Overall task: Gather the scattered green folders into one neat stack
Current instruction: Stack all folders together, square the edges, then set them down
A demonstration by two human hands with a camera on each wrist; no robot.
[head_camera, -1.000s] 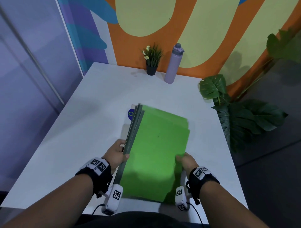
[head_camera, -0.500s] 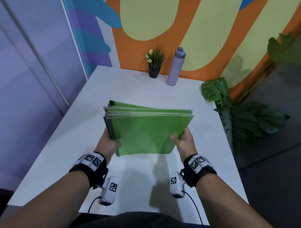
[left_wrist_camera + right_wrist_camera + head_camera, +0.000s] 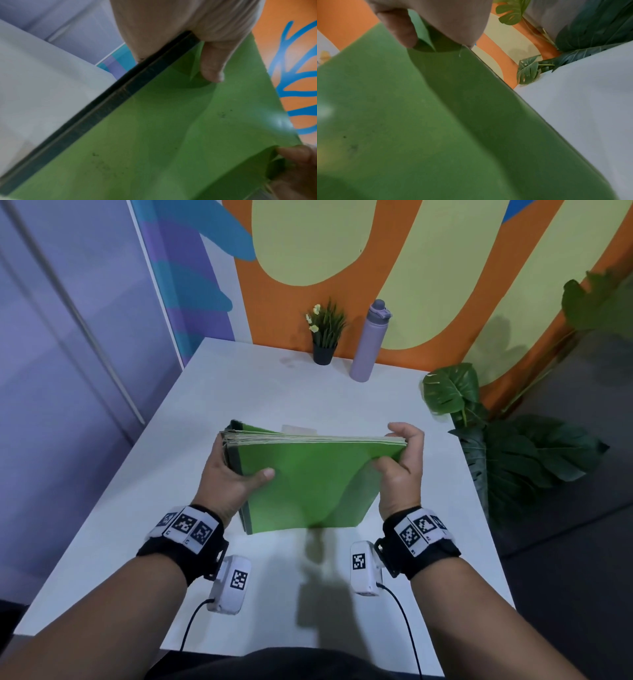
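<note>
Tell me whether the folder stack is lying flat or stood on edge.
On edge: the folder stack stands upright on the table, page edges facing up, left hand and right hand gripping its sides.

A stack of folders (image 3: 308, 474) is held at the centre of the frame above a table (image 3: 267, 392), its lower edge tipped toward the bottom of the frame. The left hand (image 3: 229, 474) grips its left edge, the right hand (image 3: 400, 460) its right edge. At the table's far side, upper centre, a potted plant (image 3: 324, 332) stands just left of a bottle (image 3: 370, 340). A leafy plant (image 3: 513, 446) sits beyond the table's right edge.
</note>
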